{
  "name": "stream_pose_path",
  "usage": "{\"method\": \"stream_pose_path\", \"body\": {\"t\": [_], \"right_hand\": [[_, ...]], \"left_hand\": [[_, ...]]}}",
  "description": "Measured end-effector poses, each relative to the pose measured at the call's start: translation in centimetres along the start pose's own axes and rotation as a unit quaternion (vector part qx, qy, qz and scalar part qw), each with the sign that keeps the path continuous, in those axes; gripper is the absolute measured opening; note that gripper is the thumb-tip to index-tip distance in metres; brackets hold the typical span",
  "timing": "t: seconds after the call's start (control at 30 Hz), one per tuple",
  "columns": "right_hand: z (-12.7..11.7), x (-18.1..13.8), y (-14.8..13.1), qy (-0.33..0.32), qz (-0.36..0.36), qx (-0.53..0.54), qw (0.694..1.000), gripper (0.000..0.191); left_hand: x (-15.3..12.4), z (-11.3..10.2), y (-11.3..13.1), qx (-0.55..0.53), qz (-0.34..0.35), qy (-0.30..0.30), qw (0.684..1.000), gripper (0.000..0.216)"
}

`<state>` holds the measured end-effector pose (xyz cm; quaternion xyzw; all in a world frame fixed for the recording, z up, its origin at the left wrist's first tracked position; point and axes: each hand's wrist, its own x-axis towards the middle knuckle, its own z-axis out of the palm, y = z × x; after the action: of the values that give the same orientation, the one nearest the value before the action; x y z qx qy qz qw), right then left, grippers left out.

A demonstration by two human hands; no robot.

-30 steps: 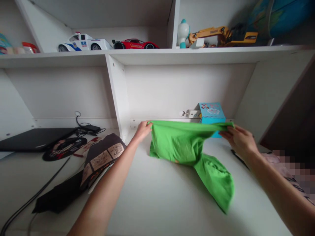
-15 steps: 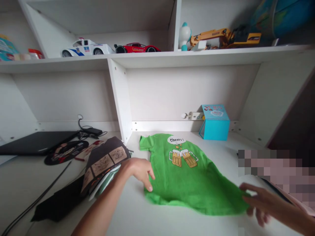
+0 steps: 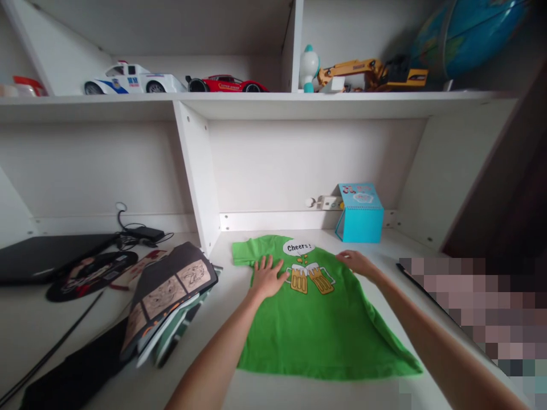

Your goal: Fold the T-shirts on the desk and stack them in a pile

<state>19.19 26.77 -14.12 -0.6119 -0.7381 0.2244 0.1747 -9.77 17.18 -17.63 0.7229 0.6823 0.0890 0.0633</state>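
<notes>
A green T-shirt [image 3: 307,336] lies spread on the white desk, its hem toward me, with "Cheers!" and two beer mugs printed on the chest. The sleeve on its left side sticks out flat; the right sleeve does not show. My left hand [image 3: 268,279] rests flat on the shirt beside the print, fingers spread. At the right shoulder edge, my right hand [image 3: 359,263] has its fingers closed on the fabric. Part of the right side edge is slightly folded over.
Folded dark clothes [image 3: 171,285] lie at the left, near a black laptop [image 3: 55,253], a cable and a charger [image 3: 146,233]. A blue desk calendar [image 3: 362,224] stands behind the shirt. Toys, including a red car [image 3: 231,84] and an excavator [image 3: 376,74], sit on the shelf above.
My right hand has moved from the lower right hem to the right shoulder. My left hand has slid up onto the chest. The shirt's hem now lies flatter and straighter.
</notes>
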Motion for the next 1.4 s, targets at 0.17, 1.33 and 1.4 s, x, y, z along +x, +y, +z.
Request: {"method": "stream_pose_path", "body": {"t": [0.17,1.33,1.4], "right_hand": [[2.0,0.7,-5.0,-0.003,-0.058,-0.062,0.996,0.029],[-0.2,-3.4,-15.0,-0.097,-0.407,-0.136,0.898,0.017],[-3.8,-0.3,-14.2,0.001,-0.331,-0.148,0.932,0.018]], "left_hand": [[0.0,0.1,-0.3,0.019,0.000,0.015,1.000,0.068],[-0.8,-0.6,0.4,0.027,0.015,0.024,0.999,0.048],[-0.7,-0.4,0.4,0.027,0.010,0.057,0.998,0.055]]}}
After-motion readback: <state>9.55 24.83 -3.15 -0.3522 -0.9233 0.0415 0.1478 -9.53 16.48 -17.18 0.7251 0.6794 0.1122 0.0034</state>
